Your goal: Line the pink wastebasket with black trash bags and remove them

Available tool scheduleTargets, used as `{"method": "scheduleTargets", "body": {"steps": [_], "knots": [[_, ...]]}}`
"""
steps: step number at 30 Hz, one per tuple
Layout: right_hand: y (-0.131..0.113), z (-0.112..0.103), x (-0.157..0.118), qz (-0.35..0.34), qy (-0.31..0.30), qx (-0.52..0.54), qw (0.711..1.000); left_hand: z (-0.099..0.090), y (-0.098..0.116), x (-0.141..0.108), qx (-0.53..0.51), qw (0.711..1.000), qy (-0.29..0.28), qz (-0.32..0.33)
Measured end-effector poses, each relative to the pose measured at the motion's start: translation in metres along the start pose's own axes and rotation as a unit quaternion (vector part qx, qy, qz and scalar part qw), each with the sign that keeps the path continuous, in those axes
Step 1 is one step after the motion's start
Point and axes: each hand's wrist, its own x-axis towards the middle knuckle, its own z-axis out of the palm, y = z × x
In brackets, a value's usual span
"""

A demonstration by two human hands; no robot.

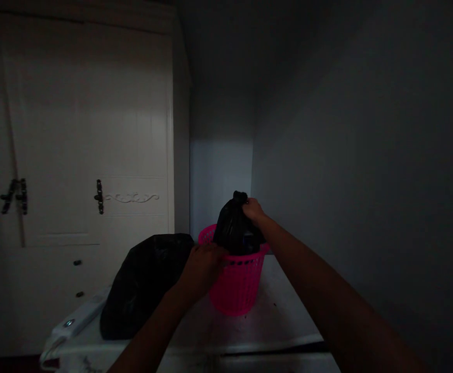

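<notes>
A pink plastic basket [236, 287] with slotted sides stands upright on a white surface [195, 331]. Inside it sits a black plastic bag [232, 228], its gathered top rising above the rim. My right hand [253, 210] grips this bag just below its bunched top. At the basket's near left rim, my left hand [205, 261] has its fingers closed on the edge. A second, larger black bag [144, 285] lies on the surface to the left, partly behind my left forearm.
A white wardrobe [133, 134] with dark handles stands at the left. Beside the larger bag is a white strip-like object [81, 316] at the surface's left edge. A grey wall [346, 155] rises on the right.
</notes>
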Motion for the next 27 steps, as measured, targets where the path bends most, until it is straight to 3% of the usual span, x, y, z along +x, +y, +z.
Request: {"method": "scheduleTargets", "body": {"steps": [4, 7, 8, 11, 14, 18, 21, 27], "knots": [[0.013, 0.005, -0.022, -0.038, -0.136, -0.042, 0.989, 0.001, -0.013, 0.019, -0.101, 0.994, 0.046, -0.016], [0.012, 0.002, -0.032, -0.128, -0.211, -0.069, 0.967, 0.011, -0.025, 0.049, -0.095, 0.985, 0.135, -0.057], [0.011, 0.0, -0.035, -0.156, -0.225, -0.06, 0.96, 0.015, -0.028, 0.059, -0.086, 0.984, 0.142, -0.07], [0.009, -0.007, -0.041, -0.192, -0.239, -0.006, 0.952, 0.021, -0.032, 0.085, -0.083, 0.992, 0.056, -0.079], [0.02, -0.024, -0.045, -0.208, -0.236, -0.035, 0.949, 0.017, -0.035, 0.093, -0.062, 0.994, -0.009, -0.09], [0.046, -0.047, -0.047, -0.162, -0.204, -0.117, 0.958, 0.009, -0.048, 0.087, -0.016, 0.988, 0.035, -0.152], [0.047, -0.045, -0.052, -0.137, -0.198, -0.127, 0.962, 0.011, -0.051, 0.089, -0.021, 0.982, 0.05, -0.179], [0.018, -0.024, -0.066, -0.224, -0.247, -0.12, 0.935, 0.018, -0.041, 0.097, -0.124, 0.989, 0.017, -0.078]]}}
